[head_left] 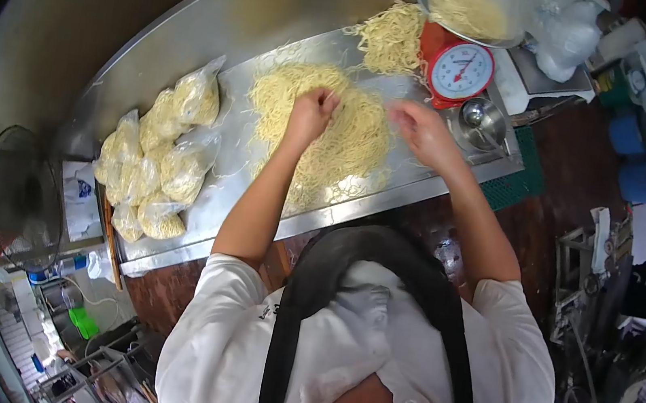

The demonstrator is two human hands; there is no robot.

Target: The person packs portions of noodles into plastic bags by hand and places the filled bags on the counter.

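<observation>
A wide heap of pale yellow noodles [339,142] lies loose on the metal worktop. My left hand [312,114] is over the upper part of this heap, its fingers curled together in a pinch on noodles; the strands between the fingertips are mostly hidden. To the right of the heap, my right hand [423,136] is raised above bare metal. Its fingertips are smeared by motion, so I cannot tell whether they are apart or hold anything. Beyond it stands a red dial scale [461,71] with a metal bowl of noodles [507,40] on top.
Several clear bags of noodles [154,151] are piled at the left. A smaller noodle mound [392,38] sits by the scale. A metal bowl [482,120] is near the worktop's right end, and plastic bags [566,42] are behind. A fan [23,195] stands at far left.
</observation>
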